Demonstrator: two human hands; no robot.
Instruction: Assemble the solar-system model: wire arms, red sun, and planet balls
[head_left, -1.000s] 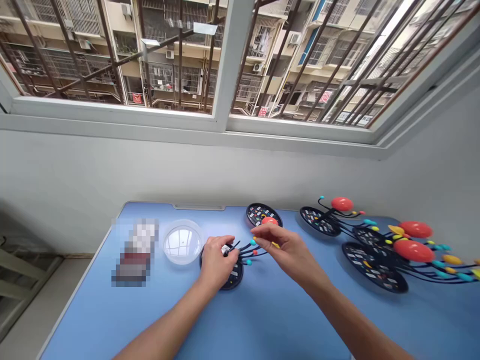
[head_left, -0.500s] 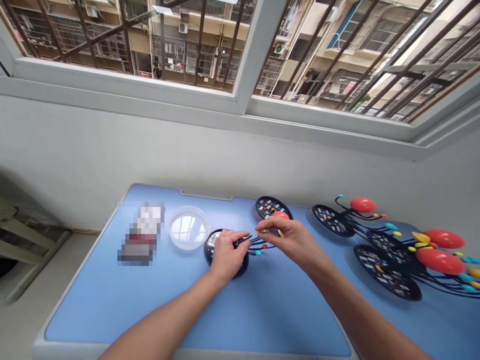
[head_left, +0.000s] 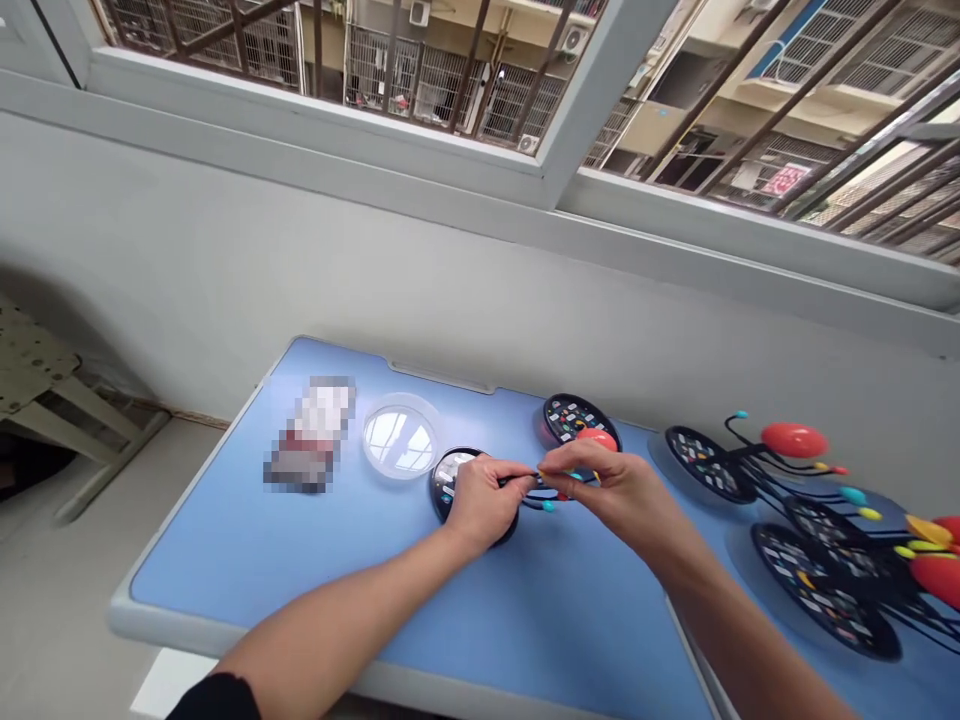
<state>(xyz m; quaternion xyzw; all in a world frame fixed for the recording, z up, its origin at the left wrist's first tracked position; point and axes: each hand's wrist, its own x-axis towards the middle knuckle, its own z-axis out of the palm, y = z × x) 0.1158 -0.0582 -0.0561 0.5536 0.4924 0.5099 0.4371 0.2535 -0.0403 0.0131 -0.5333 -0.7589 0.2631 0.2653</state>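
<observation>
A small black bicycle-shaped ornament (head_left: 525, 487) with patterned disc wheels, thin black wires and coloured beads lies on the blue table (head_left: 315, 590). My left hand (head_left: 484, 500) covers its near wheel (head_left: 450, 470), fingers pinched on the wires beside it. My right hand (head_left: 622, 490) pinches the wires from the other side, just in front of the far wheel (head_left: 571, 417) and the red seat (head_left: 598, 438). The fingertips of both hands almost meet.
A clear round lid (head_left: 401, 440) and a blurred packet (head_left: 309, 434) lie left of the hands. Two more bicycle ornaments (head_left: 810, 520) with red seats lie at the right. A grey wall and a barred window stand behind; a stool (head_left: 45, 390) is at left.
The view has swung down and to the left. My two hands have drawn closer together on the ornament's wires; the ornament stays on the table.
</observation>
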